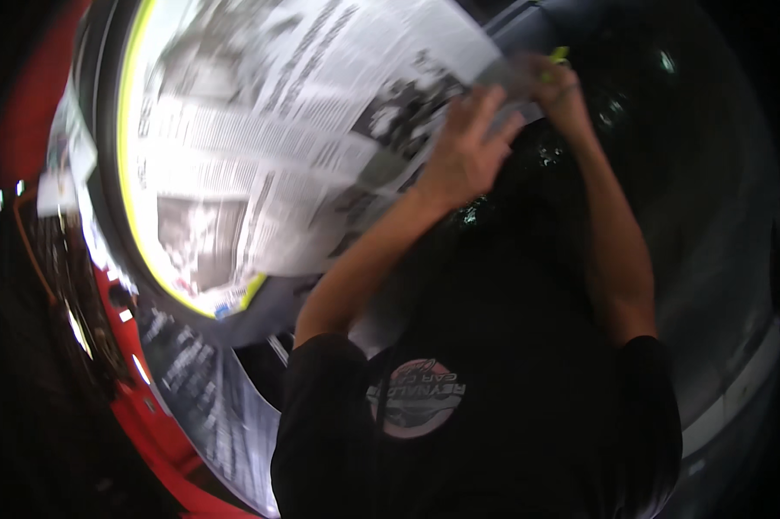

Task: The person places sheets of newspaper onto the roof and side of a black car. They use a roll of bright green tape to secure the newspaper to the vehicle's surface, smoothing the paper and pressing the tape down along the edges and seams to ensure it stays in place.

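A large newspaper sheet (312, 164) covers a bright curved panel on the left. Yellow-green tape (124, 112) runs along its outer edge, and a short piece sits at its lower corner. My left hand (466, 154) lies over the right edge of the paper, fingers stretched out and a little blurred; full contact is hard to judge. Beyond it, at the paper's upper right corner, my right hand (559, 97) is closed in a pinch. A small yellow-green strip of tape (561, 55) sticks out above its fingers.
A dark curved trim (107, 147) borders the papered panel. Red vehicle bodywork (152, 424) shows at the left, with clear crinkled plastic sheeting (213, 406) beside it. To the right spreads a dark glossy surface (667, 173) with small light reflections.
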`<action>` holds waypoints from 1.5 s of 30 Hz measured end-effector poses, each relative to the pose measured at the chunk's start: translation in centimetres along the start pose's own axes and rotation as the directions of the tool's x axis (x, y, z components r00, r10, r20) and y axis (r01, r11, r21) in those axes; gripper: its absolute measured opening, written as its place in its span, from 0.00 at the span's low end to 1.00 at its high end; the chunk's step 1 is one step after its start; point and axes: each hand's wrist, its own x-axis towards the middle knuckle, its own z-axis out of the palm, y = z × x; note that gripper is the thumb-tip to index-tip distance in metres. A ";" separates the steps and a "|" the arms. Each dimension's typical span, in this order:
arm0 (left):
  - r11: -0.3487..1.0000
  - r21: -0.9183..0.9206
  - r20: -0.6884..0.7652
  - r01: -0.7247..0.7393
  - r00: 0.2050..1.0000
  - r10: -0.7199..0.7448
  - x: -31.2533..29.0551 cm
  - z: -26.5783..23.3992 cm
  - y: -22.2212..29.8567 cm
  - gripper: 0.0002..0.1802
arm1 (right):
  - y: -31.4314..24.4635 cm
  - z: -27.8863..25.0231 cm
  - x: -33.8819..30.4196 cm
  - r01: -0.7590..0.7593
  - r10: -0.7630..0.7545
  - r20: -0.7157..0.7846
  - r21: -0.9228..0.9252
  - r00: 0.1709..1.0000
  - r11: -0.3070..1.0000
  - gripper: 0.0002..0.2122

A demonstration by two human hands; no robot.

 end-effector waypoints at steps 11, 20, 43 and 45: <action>0.869 -0.003 -0.108 0.495 0.864 -0.493 -27.0 -3.6 0.8 0.24 | 1.9 -1.0 4.6 -0.087 0.096 0.009 -0.337 0.995 0.938 0.13; 0.309 -0.715 -0.569 0.627 -0.266 -0.778 -38.4 -10.8 0.1 0.25 | -0.4 -0.6 4.7 -0.077 0.053 -0.065 -0.473 0.996 0.878 0.12; -0.174 -0.932 0.259 0.318 0.248 -0.933 -48.2 -15.5 0.6 0.20 | -9.1 -2.3 2.9 -0.351 0.331 0.486 -0.051 0.809 0.935 0.15; -0.126 -0.947 0.204 0.296 0.251 -0.946 -47.8 -16.1 1.9 0.21 | -9.6 -3.9 3.0 -0.320 0.304 0.513 -0.059 0.803 0.946 0.15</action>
